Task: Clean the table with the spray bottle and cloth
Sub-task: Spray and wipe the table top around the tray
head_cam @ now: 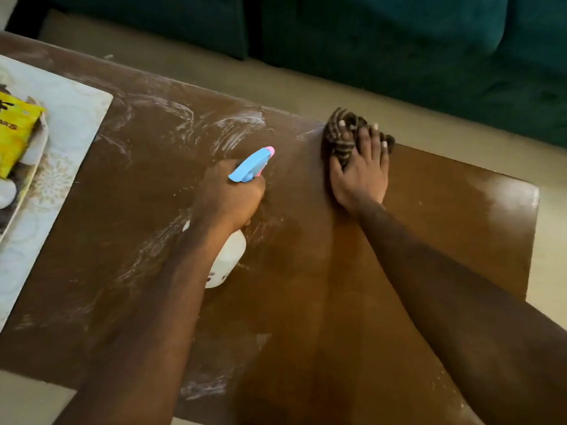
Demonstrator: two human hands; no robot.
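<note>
A brown wooden table (pixel 445 210) fills the view, with white dusty smears over its left and middle part and a glossier stretch on the right. My left hand (pixel 228 194) grips the neck of a white spray bottle (pixel 225 259) with a blue and pink trigger head, its nozzle pointing toward the far edge. My right hand (pixel 360 176) lies flat on a dark striped cloth (pixel 339 139), pressing it on the table near the far edge. Part of the cloth is hidden under my fingers.
A pale patterned placemat (pixel 70 127) lies on the table's left end, with a tray (pixel 27 179) on it that carries a yellow packet (pixel 15 133). A dark green sofa (pixel 399 41) stands beyond the far edge, across a beige floor (pixel 276 84).
</note>
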